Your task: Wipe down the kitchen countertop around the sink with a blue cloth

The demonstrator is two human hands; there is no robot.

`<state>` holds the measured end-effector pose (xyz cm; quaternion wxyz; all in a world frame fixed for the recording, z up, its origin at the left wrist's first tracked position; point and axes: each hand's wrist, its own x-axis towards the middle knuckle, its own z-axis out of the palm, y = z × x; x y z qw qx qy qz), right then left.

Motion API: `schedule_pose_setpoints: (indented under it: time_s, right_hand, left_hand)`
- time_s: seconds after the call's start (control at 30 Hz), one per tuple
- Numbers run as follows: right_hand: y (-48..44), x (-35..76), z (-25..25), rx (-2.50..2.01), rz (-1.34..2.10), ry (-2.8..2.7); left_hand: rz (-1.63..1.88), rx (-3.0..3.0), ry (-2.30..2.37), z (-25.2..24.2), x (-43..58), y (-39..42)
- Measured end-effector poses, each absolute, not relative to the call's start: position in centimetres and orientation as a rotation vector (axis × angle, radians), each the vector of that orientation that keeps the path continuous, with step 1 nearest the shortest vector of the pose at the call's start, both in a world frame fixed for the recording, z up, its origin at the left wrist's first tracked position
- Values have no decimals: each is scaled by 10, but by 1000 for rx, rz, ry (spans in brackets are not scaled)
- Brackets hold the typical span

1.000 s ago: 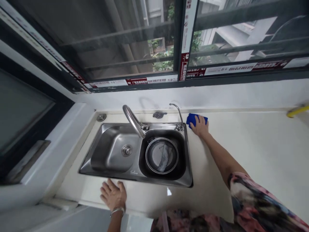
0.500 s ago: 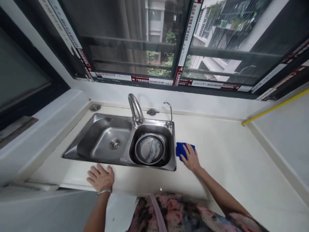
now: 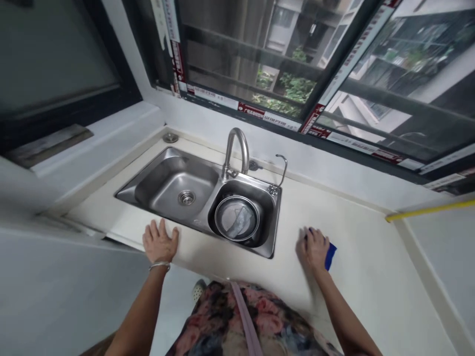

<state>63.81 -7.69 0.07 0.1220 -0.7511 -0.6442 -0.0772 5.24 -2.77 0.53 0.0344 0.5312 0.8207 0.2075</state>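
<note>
My right hand point(image 3: 313, 249) presses flat on a blue cloth point(image 3: 330, 255) lying on the pale countertop point(image 3: 356, 267), to the right of the steel double sink point(image 3: 166, 185); only the cloth's right edge shows under my fingers. My left hand point(image 3: 159, 242) rests open, fingers spread, on the counter's front edge just before the sink. The right basin holds a round metal bowl point(image 3: 236, 217). A tall curved tap point(image 3: 235, 151) and a thin small tap point(image 3: 280, 170) stand behind the basins.
A window with dark frames and striped stickers runs along the back wall. A yellow bar point(image 3: 430, 210) crosses at the right above the counter's corner. A small dark scrubber point(image 3: 253, 165) lies behind the tap, and a round metal cap point(image 3: 170, 138) sits at the counter's back left.
My right hand has slid the blue cloth from the back by the small tap toward the front and right of the counter. My left hand stays on the front edge.
</note>
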Motion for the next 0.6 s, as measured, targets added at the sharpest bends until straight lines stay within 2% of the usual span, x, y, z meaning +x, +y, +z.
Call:
schedule_pose_setpoints:
  time_s: [0.1,0.17,0.3,0.47,0.6]
  right_hand:
    - [-50,573,-6,-1707,158,-2190]
    - [-26,525,-18,-1585,452,-2240]
    - [35,463,-48,-1753,789,-2205]
    - [100,448,-85,-1965,885,-2215]
    - [98,418,-115,-2118,949,-2268]
  left_hand:
    - [663,1601,2549,7,58,-28]
    - [658,1597,2553,6,58,-28]
    - [608,1583,2564,6,57,-29]
    - [581,1542,2566,9,58,-30]
    - [497,1518,2607,12,60,-30]
